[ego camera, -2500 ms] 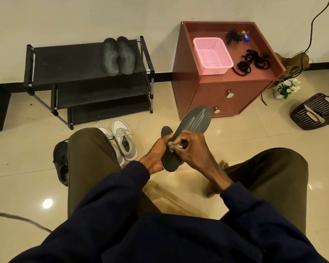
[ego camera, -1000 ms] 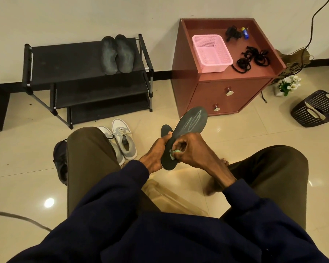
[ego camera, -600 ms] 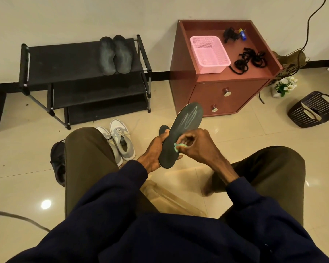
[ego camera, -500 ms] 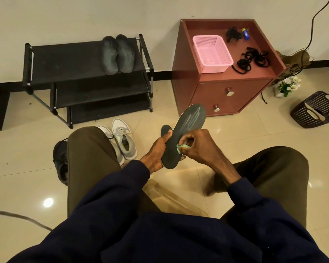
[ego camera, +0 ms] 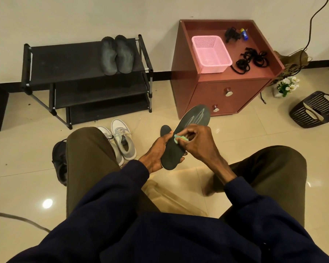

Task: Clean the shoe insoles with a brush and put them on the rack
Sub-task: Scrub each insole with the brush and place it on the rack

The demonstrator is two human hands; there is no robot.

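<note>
Glossy beige floor tiles (ego camera: 27, 168) mirror a ceiling light, and against the pale wall stands a black shoe rack (ego camera: 65, 61) of thin metal tubes and three flat fabric-like shelves. On its top shelf, at the right end, two dark, rough-looking insoles (ego camera: 117, 54) lie side by side, touching. Beside the rack is a reddish-brown cabinet (ego camera: 226, 92) with two round knobs, carrying a pink mesh basket (ego camera: 214, 68) and tangled black laces (ego camera: 250, 60). Above the seated person's knees, the left hand (ego camera: 156, 154) cradles a long, smooth dark insole (ego camera: 194, 118) from beneath, thumb along one edge and fingertips curling round the other. The right hand (ego camera: 199, 143) has its fingers bunched, pinching a small pale-green brush (ego camera: 178, 138) against the insole's middle; its bristles are too small to make out. A rounded dark tip (ego camera: 165, 130) peeks out behind the left thumb, mostly hidden. Grey sneakers (ego camera: 122, 141) sit on the floor, and a black shoe (ego camera: 59, 160) is half covered by the left knee.
</note>
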